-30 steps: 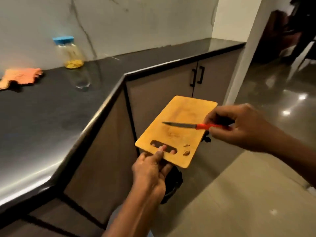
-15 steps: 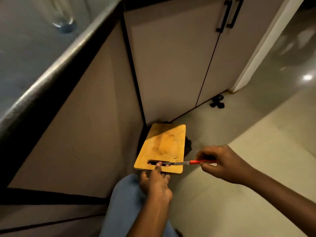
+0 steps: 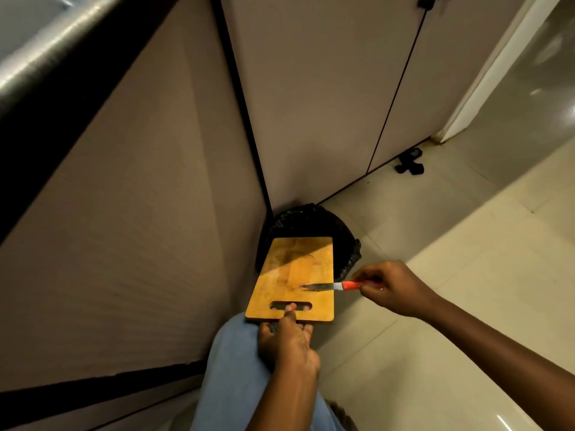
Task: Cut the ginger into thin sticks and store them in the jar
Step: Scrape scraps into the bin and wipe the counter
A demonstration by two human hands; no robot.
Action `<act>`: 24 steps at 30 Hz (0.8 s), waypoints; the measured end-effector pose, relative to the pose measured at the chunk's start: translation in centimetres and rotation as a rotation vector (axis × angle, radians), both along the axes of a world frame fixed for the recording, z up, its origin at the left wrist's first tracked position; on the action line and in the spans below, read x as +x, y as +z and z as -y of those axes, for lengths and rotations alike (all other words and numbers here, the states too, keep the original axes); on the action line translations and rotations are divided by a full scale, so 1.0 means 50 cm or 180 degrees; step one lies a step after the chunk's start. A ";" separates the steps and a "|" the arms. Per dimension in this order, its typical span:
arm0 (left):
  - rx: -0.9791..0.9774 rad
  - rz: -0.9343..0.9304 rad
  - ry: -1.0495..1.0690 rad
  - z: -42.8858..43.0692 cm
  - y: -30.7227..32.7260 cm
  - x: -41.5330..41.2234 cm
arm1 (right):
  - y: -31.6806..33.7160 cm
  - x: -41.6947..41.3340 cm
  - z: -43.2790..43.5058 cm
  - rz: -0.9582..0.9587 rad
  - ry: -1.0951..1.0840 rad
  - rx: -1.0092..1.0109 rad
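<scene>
Knife point(image 3: 329, 286) has moved up the board point(image 3: 295, 269) — right hand point(image 3: 392, 289) clamps it, left hand point(image 3: 287, 343) clamps the board.

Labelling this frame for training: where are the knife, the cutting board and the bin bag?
knife point(image 3: 323, 286): head view, on the blade.
cutting board point(image 3: 295, 265): head view, bare wood mid-face.
bin bag point(image 3: 295, 220): head view, black plastic beyond the board.

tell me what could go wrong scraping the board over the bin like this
1. The blade of the knife lies close to the fingers of the left hand at the cutting board slot; a slip could nick them.
2. The left hand holds the cutting board by one end only, so pressure from the right hand might tip it into the bin.
</scene>
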State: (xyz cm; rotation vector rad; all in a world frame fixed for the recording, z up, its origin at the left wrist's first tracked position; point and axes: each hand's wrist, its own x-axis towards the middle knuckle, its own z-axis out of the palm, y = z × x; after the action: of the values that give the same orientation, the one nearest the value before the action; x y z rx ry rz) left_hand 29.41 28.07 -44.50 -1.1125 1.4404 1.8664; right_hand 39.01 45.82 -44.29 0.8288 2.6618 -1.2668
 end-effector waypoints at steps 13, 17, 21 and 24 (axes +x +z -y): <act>-0.0086 -0.0007 -0.0079 -0.003 0.007 -0.004 | -0.115 -0.169 -0.082 0.0419 -0.0068 0.0702; -0.0171 0.0032 -0.0122 -0.001 0.010 -0.012 | -0.141 -0.214 -0.075 0.0552 -0.0146 0.0893; -0.0263 0.0038 -0.0160 0.006 0.009 -0.021 | -0.126 -0.232 -0.051 0.0353 -0.0458 0.0791; -0.0288 0.0020 -0.0212 0.008 0.007 -0.027 | -0.075 -0.205 0.002 0.0125 -0.0245 0.0439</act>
State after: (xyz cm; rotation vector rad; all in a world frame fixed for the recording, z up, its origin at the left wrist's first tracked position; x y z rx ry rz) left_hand 28.07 27.65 -44.17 -1.0976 1.5528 1.7659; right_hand 28.76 45.74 -48.05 0.9723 2.7355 -1.0794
